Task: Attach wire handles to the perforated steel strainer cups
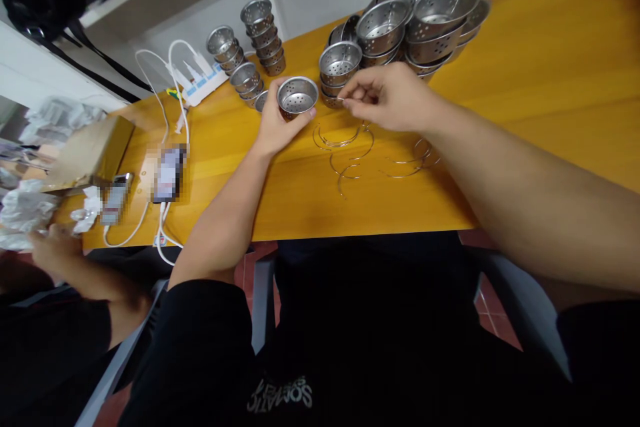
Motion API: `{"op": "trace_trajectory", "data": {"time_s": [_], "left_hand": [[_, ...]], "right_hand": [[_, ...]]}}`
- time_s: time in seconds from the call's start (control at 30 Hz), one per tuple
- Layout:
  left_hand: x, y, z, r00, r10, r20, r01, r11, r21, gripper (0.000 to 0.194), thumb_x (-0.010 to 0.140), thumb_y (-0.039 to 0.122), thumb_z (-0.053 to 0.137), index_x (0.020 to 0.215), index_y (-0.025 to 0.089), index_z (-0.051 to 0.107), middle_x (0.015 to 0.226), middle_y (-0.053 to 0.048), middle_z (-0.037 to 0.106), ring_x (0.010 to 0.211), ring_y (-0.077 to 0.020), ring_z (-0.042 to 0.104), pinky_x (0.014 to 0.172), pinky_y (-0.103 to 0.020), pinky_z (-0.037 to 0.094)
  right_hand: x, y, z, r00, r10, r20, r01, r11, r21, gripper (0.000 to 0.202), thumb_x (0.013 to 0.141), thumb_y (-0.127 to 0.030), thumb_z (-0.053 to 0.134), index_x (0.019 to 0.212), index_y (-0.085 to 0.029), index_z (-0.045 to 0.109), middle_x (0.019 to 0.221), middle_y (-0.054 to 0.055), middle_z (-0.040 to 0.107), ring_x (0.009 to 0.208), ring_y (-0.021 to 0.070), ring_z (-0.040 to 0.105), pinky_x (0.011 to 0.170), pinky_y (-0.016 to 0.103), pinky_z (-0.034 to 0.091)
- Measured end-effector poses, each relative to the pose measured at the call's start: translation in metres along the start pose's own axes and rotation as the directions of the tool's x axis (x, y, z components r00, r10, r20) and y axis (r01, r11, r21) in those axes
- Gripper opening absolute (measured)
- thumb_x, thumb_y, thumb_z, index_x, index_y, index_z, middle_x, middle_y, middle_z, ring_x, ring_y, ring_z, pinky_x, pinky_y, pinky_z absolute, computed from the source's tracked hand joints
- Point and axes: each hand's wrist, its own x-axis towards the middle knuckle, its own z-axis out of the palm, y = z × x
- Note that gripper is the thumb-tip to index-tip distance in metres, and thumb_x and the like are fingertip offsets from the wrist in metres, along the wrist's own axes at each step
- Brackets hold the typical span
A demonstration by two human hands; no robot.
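My left hand point(280, 121) is closed around a perforated metal cup point(298, 96), its open top facing up. To the right, my right hand point(383, 97) pinches something thin and pale, perhaps a wire end, in front of the nearest cup stack point(341, 61). Several curved thin wires point(345, 141) lie on the yellow table between and below my hands. More wires point(417, 159) rest beneath my right forearm. Larger perforated cups point(443, 10) stand stacked behind my right hand, and smaller stacks point(263, 33) rise behind my left hand.
A power strip point(204, 83) with white cables and two phones point(169, 173) sit on the left of the table point(550, 47). Beyond them are a cardboard box point(93, 150) and plastic wrapping point(30, 207). Another person's arm point(87, 273) reaches in at the left.
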Motion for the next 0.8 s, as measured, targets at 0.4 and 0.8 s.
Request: {"op": "trace_trajectory", "data": {"time_s": [0.4, 0.8], "left_hand": [[0.0, -0.008, 0.005, 0.999, 0.008, 0.053, -0.003, 0.995, -0.1, 0.113, 0.082, 0.104, 0.093, 0.16, 0.035, 0.051, 0.152, -0.009, 0.072, 0.138, -0.0311, 0.08, 0.129, -0.055, 0.062], [-0.007, 0.021, 0.036, 0.977, 0.131, 0.166, -0.111, 0.986, -0.126, 0.105, 0.093, 0.096, 0.091, 0.163, 0.036, 0.041, 0.154, -0.007, 0.065, 0.142, -0.0306, 0.075, 0.131, -0.057, 0.06]], "right_hand": [[0.002, -0.016, 0.0, 0.98, -0.066, -0.19, 0.07, 0.997, 0.017, 0.044, 0.114, -0.071, 0.09, 0.12, -0.028, 0.082, 0.086, 0.001, 0.066, 0.071, 0.017, 0.05, 0.071, 0.037, 0.048], [0.003, -0.026, 0.012, 0.973, -0.042, -0.228, 0.031, 0.998, -0.05, 0.027, 0.113, -0.057, 0.091, 0.102, -0.034, 0.085, 0.085, 0.004, 0.074, 0.076, 0.0248, 0.059, 0.076, 0.046, 0.055]]}}
